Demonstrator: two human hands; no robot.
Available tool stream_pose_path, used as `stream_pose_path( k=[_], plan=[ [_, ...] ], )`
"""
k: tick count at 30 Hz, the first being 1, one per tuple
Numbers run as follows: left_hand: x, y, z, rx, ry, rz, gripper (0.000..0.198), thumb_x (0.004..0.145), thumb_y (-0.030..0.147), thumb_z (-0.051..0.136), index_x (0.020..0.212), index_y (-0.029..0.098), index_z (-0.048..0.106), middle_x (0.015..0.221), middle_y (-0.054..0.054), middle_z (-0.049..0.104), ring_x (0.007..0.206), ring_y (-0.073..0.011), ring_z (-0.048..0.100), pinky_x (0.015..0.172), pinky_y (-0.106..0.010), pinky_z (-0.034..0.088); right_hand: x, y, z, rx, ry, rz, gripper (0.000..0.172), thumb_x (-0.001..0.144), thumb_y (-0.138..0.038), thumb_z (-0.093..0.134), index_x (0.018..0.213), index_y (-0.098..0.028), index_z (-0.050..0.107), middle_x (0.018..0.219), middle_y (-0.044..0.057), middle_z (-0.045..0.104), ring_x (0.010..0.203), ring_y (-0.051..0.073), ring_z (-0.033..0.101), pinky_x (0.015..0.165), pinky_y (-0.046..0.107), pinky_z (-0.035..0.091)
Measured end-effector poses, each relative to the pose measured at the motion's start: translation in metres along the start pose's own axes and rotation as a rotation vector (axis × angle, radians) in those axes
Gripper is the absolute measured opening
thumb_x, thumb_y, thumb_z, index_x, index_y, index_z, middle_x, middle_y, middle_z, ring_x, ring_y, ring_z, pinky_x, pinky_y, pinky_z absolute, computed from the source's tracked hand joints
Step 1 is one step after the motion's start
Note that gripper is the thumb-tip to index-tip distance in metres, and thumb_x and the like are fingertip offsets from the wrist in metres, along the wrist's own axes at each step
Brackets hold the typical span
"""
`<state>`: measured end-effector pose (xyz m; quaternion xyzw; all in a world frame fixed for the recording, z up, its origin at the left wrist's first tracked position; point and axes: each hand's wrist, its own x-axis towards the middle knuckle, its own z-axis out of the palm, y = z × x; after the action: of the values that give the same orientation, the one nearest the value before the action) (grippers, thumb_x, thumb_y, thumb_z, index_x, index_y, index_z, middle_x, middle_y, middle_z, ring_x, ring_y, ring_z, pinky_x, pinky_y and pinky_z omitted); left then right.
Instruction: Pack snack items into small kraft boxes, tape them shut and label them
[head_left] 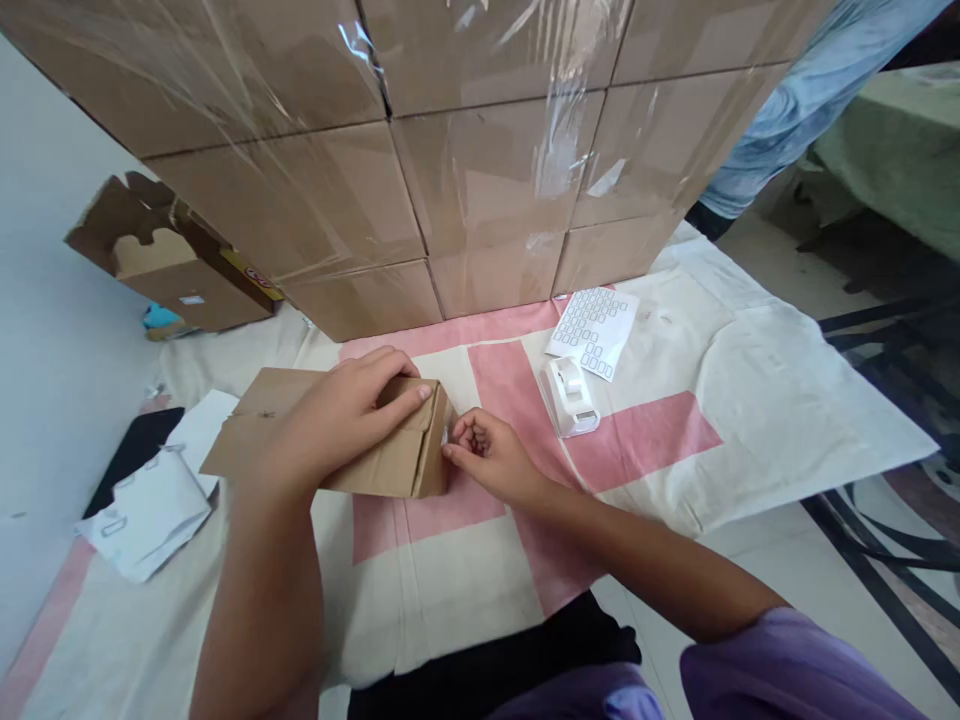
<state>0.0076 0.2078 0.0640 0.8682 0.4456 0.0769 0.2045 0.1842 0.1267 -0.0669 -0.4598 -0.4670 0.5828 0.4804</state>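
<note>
A brown cardboard box (397, 450) lies on the cloth, one flap spread out to the left. Across its top rests my left hand (367, 400), thumb near the right edge and fingers over the far side, holding it down. At the box's right end is my right hand (491, 455), its fingers curled and closed. A small white sticker (445, 436) shows at its fingertips against the end face; its far part is hidden. To the right of that hand stands a white plastic dispenser-like device (571, 398), touched by neither hand.
Stacked cartons wrapped in clear film (495, 170) rise behind. A printed sheet of labels (596, 325) lies near their base. At left are an open carton (195, 270), white papers (154, 510) and a black flat item (135, 450). A person's denim-clad leg (810, 110) is at right.
</note>
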Motion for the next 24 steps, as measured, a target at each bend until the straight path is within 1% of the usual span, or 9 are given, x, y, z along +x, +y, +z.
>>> stream_pose_path(
  k=[2,5,7,10,12,16,18,24],
  plan=[
    [0.0,0.001,-0.001,-0.005,-0.016,-0.01,0.035,0.098,0.056,0.043,0.094,0.023,0.058,0.102,-0.002,0.065,0.094,-0.0225,0.058,0.08,-0.036,0.042,-0.001,0.001,0.001,0.01,0.04,0.006,0.026,0.079,-0.034,0.074,0.094,-0.02,0.058,0.068,-0.007,0.045,0.064,0.011,0.043,0.063,0.027,0.036],
    [0.0,-0.001,-0.001,-0.001,-0.022,-0.02,0.033,0.099,0.055,0.044,0.096,0.025,0.057,0.103,-0.001,0.065,0.095,-0.0222,0.058,0.08,-0.036,0.042,-0.001,0.0,0.003,0.045,0.037,0.024,0.028,0.078,-0.034,0.074,0.097,-0.02,0.059,0.068,-0.007,0.045,0.064,0.011,0.043,0.064,0.027,0.037],
    [0.0,-0.002,0.0,0.0,-0.019,-0.021,0.032,0.099,0.054,0.044,0.097,0.025,0.057,0.104,-0.001,0.065,0.095,-0.0221,0.059,0.08,-0.036,0.042,-0.001,-0.001,0.003,0.072,0.023,0.037,0.026,0.078,-0.034,0.073,0.093,-0.02,0.058,0.067,-0.007,0.046,0.063,0.011,0.043,0.064,0.028,0.037],
    [0.0,-0.004,0.001,0.005,-0.017,-0.022,0.032,0.098,0.055,0.045,0.096,0.025,0.057,0.103,-0.001,0.065,0.094,-0.0222,0.059,0.079,-0.036,0.042,-0.001,-0.003,0.004,0.1,-0.007,0.048,0.023,0.077,-0.034,0.072,0.083,-0.021,0.055,0.067,-0.006,0.048,0.062,0.011,0.043,0.062,0.027,0.037],
    [0.001,-0.004,0.001,0.005,-0.016,-0.022,0.033,0.098,0.055,0.045,0.096,0.025,0.057,0.102,-0.001,0.066,0.094,-0.0223,0.059,0.079,-0.036,0.042,-0.002,-0.003,0.005,0.108,-0.001,0.038,0.023,0.078,-0.034,0.071,0.081,-0.021,0.053,0.067,-0.006,0.048,0.061,0.011,0.043,0.061,0.027,0.036],
    [0.001,-0.002,0.001,-0.004,-0.018,-0.022,0.033,0.099,0.054,0.045,0.095,0.025,0.057,0.101,-0.001,0.065,0.093,-0.0217,0.059,0.079,-0.036,0.042,-0.002,0.0,0.006,0.095,0.074,-0.007,0.021,0.08,-0.032,0.069,0.092,-0.021,0.056,0.069,-0.007,0.048,0.062,0.011,0.045,0.062,0.027,0.037],
    [0.0,-0.002,0.001,0.0,-0.018,-0.024,0.032,0.099,0.054,0.045,0.095,0.025,0.057,0.101,-0.001,0.065,0.093,-0.0214,0.059,0.079,-0.036,0.042,0.0,0.003,0.007,0.081,0.089,-0.024,0.019,0.082,-0.031,0.066,0.095,-0.02,0.058,0.07,-0.006,0.049,0.064,0.011,0.047,0.063,0.027,0.038],
    [0.0,-0.003,0.001,0.013,-0.015,-0.011,0.032,0.099,0.054,0.046,0.096,0.025,0.057,0.102,-0.001,0.066,0.093,-0.0219,0.059,0.08,-0.036,0.041,0.004,0.009,0.009,0.055,0.099,-0.065,0.012,0.086,-0.032,0.062,0.088,-0.02,0.058,0.073,-0.004,0.053,0.068,0.013,0.051,0.065,0.028,0.04]
  ],
)
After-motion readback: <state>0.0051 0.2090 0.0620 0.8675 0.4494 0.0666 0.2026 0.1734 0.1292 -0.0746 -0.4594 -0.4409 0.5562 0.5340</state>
